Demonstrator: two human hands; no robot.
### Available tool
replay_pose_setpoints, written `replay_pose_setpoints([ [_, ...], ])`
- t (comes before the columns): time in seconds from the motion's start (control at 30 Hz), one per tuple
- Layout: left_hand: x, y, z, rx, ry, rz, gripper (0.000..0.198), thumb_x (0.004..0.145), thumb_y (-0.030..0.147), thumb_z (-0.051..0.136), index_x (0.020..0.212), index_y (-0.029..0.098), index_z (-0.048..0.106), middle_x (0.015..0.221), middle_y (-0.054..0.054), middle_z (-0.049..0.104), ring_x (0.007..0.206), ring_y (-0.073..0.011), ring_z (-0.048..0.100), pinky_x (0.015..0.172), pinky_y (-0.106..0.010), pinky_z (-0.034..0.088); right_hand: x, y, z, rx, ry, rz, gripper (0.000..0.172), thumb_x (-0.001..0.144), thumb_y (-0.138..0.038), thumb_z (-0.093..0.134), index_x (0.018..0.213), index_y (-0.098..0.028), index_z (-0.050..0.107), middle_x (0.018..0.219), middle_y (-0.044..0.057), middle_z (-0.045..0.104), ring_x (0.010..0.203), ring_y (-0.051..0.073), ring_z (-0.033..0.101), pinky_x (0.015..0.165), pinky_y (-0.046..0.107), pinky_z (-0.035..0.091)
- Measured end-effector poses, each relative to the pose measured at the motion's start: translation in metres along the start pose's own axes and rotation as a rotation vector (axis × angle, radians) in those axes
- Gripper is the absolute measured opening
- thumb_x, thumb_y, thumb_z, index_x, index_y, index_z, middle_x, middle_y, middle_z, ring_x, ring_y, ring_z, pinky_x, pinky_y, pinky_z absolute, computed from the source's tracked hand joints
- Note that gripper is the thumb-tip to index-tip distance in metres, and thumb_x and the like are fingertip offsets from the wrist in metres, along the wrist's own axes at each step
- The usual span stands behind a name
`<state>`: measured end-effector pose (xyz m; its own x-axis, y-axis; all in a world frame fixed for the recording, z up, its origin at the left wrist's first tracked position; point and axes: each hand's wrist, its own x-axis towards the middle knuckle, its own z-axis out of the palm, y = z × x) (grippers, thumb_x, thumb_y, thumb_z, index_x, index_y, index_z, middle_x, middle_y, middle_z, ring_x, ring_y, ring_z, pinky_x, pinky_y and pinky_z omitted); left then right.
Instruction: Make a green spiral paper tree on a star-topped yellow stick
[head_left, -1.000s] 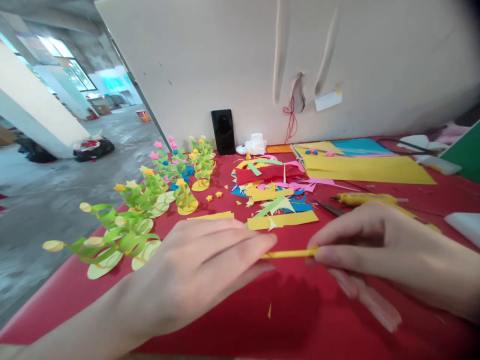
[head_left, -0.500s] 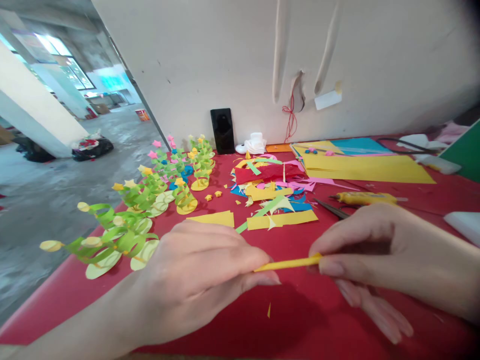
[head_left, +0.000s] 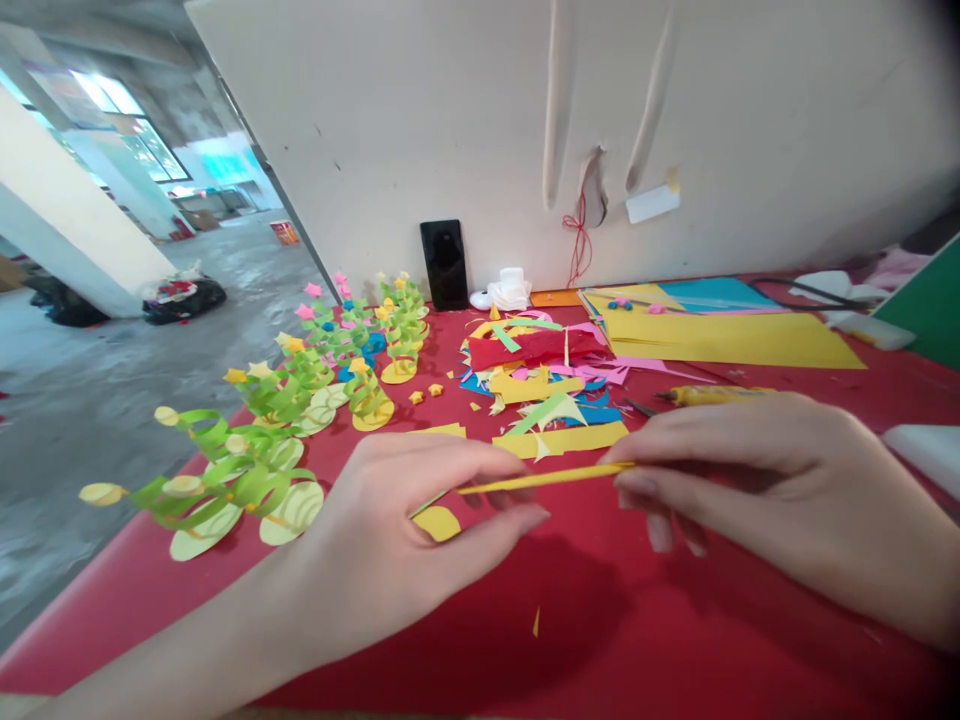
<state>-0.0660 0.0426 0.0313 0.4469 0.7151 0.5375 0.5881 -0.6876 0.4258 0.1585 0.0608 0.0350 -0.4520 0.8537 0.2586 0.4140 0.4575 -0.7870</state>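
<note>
A narrow yellow paper strip (head_left: pixel 559 478), looking folded or rolled thin, is held above the red table. My right hand (head_left: pixel 742 480) pinches its right end between thumb and fingers. Around the strip's left end, my left hand (head_left: pixel 420 540) has its thumb and index finger spread apart; whether a fingertip touches the paper I cannot tell. Through that gap a yellow paper disc (head_left: pixel 437 523) shows on the table, with a thin green edge beside it, partly covered by the hand. Below lies a tiny yellow paper sliver (head_left: pixel 536 622).
Left of my hands stand several curly green paper plants (head_left: pixel 277 425) topped with stars. Behind are coloured paper scraps (head_left: pixel 551 385), small yellow folded stars (head_left: pixel 425 395), yellow sheets (head_left: pixel 735 338), a yellow glue gun (head_left: pixel 712 396) and a black phone (head_left: pixel 444 265) against the white panel.
My left thumb and fingers have parted from their pinch on the strip, baring its left end and the disc behind. My right hand has risen slightly and shifted left with the strip.
</note>
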Motion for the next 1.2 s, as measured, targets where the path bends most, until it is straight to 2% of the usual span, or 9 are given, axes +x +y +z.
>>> replay_pose_setpoints([
  [0.13,-0.004,-0.001,0.004,0.098,-0.065,0.119,0.029,0.078,0.025,0.063,0.105,0.016,0.056,0.092,0.000,0.068,0.080,-0.0121,0.063,0.071,-0.019,0.049,0.003,0.000,0.006,0.110,-0.175,0.200,0.012,0.076,-0.025,0.060,0.069,-0.017,0.067,0.044,-0.002,0.059,0.037,0.008,0.052,0.039,0.015,0.043],
  [0.27,-0.006,0.001,0.009,0.253,-0.074,0.329,0.013,0.086,0.020,0.051,0.093,0.012,0.059,0.079,-0.002,0.068,0.067,-0.0148,0.063,0.059,-0.025,0.049,0.001,-0.001,0.014,0.240,-0.338,0.395,0.022,0.080,-0.032,0.054,0.071,-0.015,0.064,0.046,0.000,0.059,0.036,0.007,0.050,0.037,0.014,0.040],
  [0.37,-0.006,0.006,0.008,0.305,-0.035,0.379,0.029,0.091,0.012,0.032,0.081,0.013,0.059,0.067,-0.002,0.067,0.055,-0.0145,0.062,0.049,-0.026,0.045,0.001,-0.001,0.014,0.309,-0.403,0.458,0.021,0.078,-0.033,0.058,0.068,-0.015,0.063,0.045,-0.001,0.057,0.036,0.006,0.047,0.037,0.013,0.039],
  [0.43,-0.005,0.009,0.005,0.302,-0.055,0.365,0.032,0.092,0.013,0.031,0.076,0.014,0.058,0.064,-0.002,0.067,0.053,-0.0142,0.062,0.046,-0.025,0.043,0.000,-0.001,0.013,0.326,-0.418,0.450,0.022,0.077,-0.034,0.058,0.065,-0.015,0.062,0.044,-0.002,0.056,0.036,0.005,0.046,0.037,0.012,0.038],
  [0.57,-0.006,0.010,0.003,0.223,-0.140,0.274,0.020,0.090,0.020,0.041,0.082,0.015,0.059,0.069,-0.002,0.068,0.055,-0.0132,0.063,0.050,-0.022,0.046,-0.002,-0.004,0.012,0.227,-0.379,0.352,0.026,0.080,-0.035,0.054,0.066,-0.016,0.064,0.045,-0.001,0.057,0.036,0.006,0.047,0.038,0.013,0.039],
  [0.77,-0.010,0.003,0.012,0.022,-0.125,0.141,0.012,0.086,0.021,0.051,0.081,0.017,0.061,0.059,0.002,0.065,0.047,-0.0101,0.060,0.045,-0.019,0.042,-0.004,-0.006,0.011,0.021,-0.217,0.054,0.018,0.079,-0.024,0.058,0.063,-0.017,0.065,0.048,-0.003,0.059,0.043,0.006,0.053,0.046,0.013,0.041],
  [0.93,-0.006,0.004,0.015,-0.251,-0.371,-0.084,0.024,0.090,0.019,0.043,0.073,0.018,0.060,0.057,0.006,0.064,0.049,-0.0049,0.060,0.052,-0.013,0.044,0.001,-0.002,0.009,0.058,-0.219,0.168,0.006,0.073,-0.021,0.064,0.069,-0.019,0.068,0.047,-0.004,0.059,0.041,0.006,0.053,0.040,0.012,0.038],
  [1.1,0.001,0.002,0.015,-0.445,-0.582,-0.352,0.040,0.090,0.030,0.040,0.058,0.016,0.060,0.056,0.004,0.066,0.051,-0.0063,0.058,0.054,-0.013,0.042,0.007,0.006,0.006,0.085,-0.331,0.213,0.013,0.075,-0.027,0.061,0.070,-0.019,0.069,0.048,-0.003,0.060,0.043,0.006,0.053,0.041,0.011,0.039],
  [1.2,0.003,-0.006,0.012,-0.715,-0.746,-0.465,0.039,0.092,0.032,0.036,0.071,0.015,0.064,0.056,0.000,0.068,0.048,-0.0075,0.056,0.048,-0.015,0.038,0.010,0.010,0.001,0.057,-0.359,0.189,0.012,0.075,-0.028,0.062,0.071,-0.020,0.070,0.050,-0.003,0.062,0.044,0.007,0.053,0.041,0.011,0.039],
])
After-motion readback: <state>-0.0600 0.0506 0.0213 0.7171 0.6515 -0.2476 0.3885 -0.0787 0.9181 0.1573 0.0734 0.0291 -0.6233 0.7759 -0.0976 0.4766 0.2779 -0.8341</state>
